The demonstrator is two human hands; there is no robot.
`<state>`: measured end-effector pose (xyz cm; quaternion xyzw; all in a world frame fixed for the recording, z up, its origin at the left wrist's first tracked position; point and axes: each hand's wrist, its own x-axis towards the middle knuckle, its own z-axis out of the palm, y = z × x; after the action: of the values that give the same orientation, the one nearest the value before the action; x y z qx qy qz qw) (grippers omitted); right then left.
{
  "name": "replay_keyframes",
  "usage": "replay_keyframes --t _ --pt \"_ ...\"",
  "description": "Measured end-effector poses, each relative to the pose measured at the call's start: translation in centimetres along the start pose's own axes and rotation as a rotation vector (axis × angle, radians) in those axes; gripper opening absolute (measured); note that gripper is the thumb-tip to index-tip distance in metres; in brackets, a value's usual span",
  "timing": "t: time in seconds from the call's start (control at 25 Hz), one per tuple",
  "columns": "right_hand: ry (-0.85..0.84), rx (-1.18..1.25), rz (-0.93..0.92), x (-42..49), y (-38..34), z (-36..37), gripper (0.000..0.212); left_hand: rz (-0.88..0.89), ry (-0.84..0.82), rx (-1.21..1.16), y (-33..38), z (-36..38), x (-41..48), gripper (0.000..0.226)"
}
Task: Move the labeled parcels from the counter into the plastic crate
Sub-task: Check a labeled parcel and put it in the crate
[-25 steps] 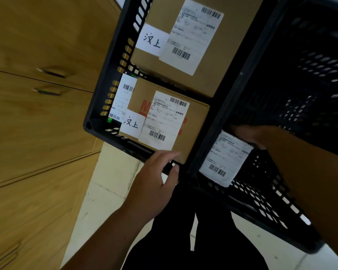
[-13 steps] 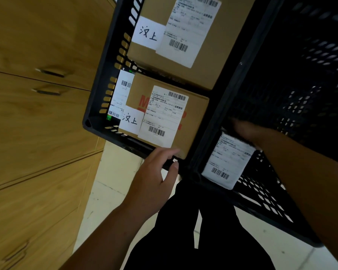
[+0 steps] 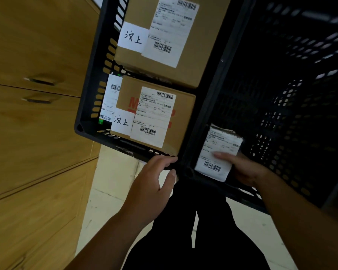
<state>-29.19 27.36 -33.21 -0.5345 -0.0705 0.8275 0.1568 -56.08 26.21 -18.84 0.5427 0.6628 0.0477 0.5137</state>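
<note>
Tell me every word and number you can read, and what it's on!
"汶上": handwritten on the far slip, on the far box in the crate.
"汶上": on the near slip, on the near box.
"M": red print on the near box, the rest under its shipping label.
All shipping labels, also on the parcel in the right hand: too blurred to read.

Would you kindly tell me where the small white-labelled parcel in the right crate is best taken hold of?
Probably its near right edge, from above on the right, where the right hand pinches it. The small parcel looks flat, and its left edge sits close to the crate wall.
</note>
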Motion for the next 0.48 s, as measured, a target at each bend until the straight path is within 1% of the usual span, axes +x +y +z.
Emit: replay_keyframes --t 0.12,0.28,0.4,0.48 --pt "0.026 -0.008 -0.025 1.04 -0.21 0.65 0.063 -0.002 0.008 0.004 -0.54 0.03 0.13 0.038" --pt "0.02 0.058 -0.029 1.31 0.22 0.74 0.062 0.004 -0.01 0.005 -0.83 0.39 -0.09 0.038" --pt "-0.001 0.031 -0.058 1.02 0.11 0.64 0.054 0.01 -0.022 0.024 -0.58 0.32 -0.14 0.037" --pt "0.028 0.003 -0.078 0.44 -0.04 0.4 0.06 0.023 -0.024 0.045 -0.12 -0.04 -0.27 0.037"
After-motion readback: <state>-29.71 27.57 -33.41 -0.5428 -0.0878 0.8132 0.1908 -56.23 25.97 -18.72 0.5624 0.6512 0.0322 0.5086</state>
